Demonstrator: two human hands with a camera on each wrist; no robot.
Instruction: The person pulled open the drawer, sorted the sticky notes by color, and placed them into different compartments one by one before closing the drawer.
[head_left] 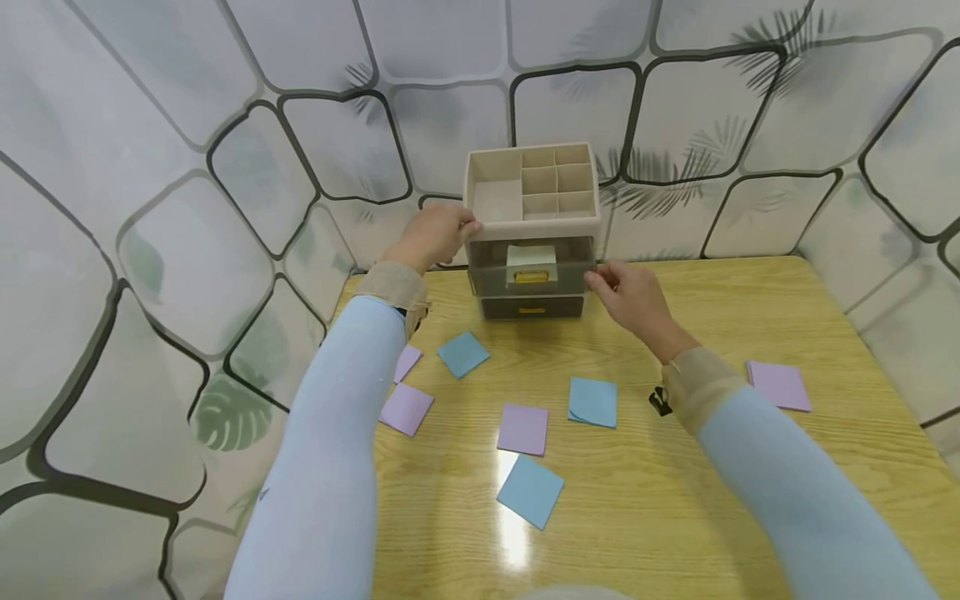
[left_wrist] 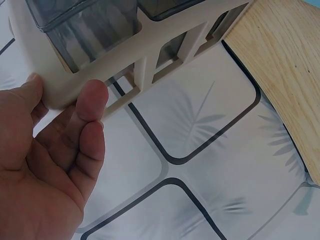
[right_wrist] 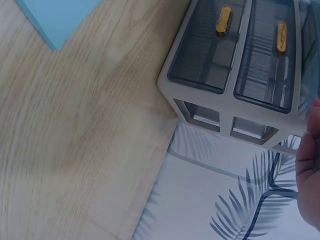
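A cream desktop drawer organizer [head_left: 534, 227] with dark see-through drawers stands at the back of the table. My left hand [head_left: 441, 233] grips its upper left front corner; in the left wrist view, the thumb and fingers of the left hand [left_wrist: 60, 145] are around that corner. The top drawer [head_left: 495, 279] is pulled out and has a gold handle [head_left: 532, 277] and something pale inside. My right hand [head_left: 633, 296] has its thumb and fingertips at the drawer's right front corner and appears to pinch it. Only part of the right hand [right_wrist: 309, 165] shows in the right wrist view.
Blue square paper stacks [head_left: 592, 402] and purple ones [head_left: 522, 429] lie spread over the wooden table [head_left: 637, 517]. Another purple stack [head_left: 780, 386] is at the right. Patterned wall covering [head_left: 457, 125] rises right behind the organizer.
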